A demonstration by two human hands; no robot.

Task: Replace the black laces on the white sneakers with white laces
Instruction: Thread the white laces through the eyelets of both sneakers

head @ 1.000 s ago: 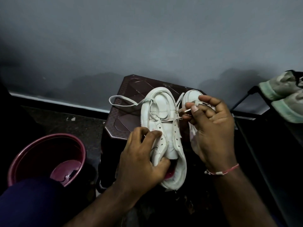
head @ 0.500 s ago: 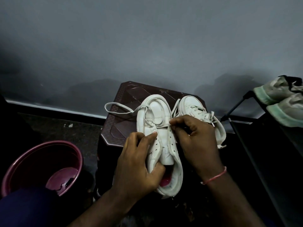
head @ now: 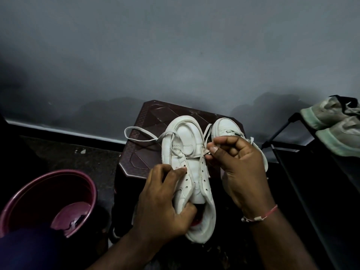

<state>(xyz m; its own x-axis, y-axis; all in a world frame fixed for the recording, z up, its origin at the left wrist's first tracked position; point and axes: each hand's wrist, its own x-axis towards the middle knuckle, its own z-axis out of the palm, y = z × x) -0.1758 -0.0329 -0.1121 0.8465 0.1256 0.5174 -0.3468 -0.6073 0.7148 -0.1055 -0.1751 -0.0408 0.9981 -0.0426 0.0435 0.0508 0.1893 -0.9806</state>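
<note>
Grey plaster wall [head: 175, 55] fills the upper half of the view, with a dark floor below it. At lower left stands a round maroon plastic tub [head: 39, 197], and a black metal shoe rack [head: 282, 158] at right carries a pair of pale shoes with green soles [head: 335, 121]. Between them sits a dark brown patterned plastic stool [head: 148, 117].

Two white leather sneakers lie on the stool, toes toward the wall. The nearer white sneaker [head: 187, 137] juts off the stool's front edge toward the person. The second white sneaker [head: 226, 127] lies just beside it on the right, partly hidden.

The left hand [head: 161, 207] grips the nearer sneaker, thumb tucked in at the collar and fingers curled over the left eyelet row. The right hand [head: 241, 168] pinches one end of a flat white lace [head: 145, 140] between thumb and forefinger, beside the right eyelets. The lace crosses the lowest eyelets and loops out left over the stool. A pink thread bracelet [head: 266, 213] circles the right wrist.
</note>
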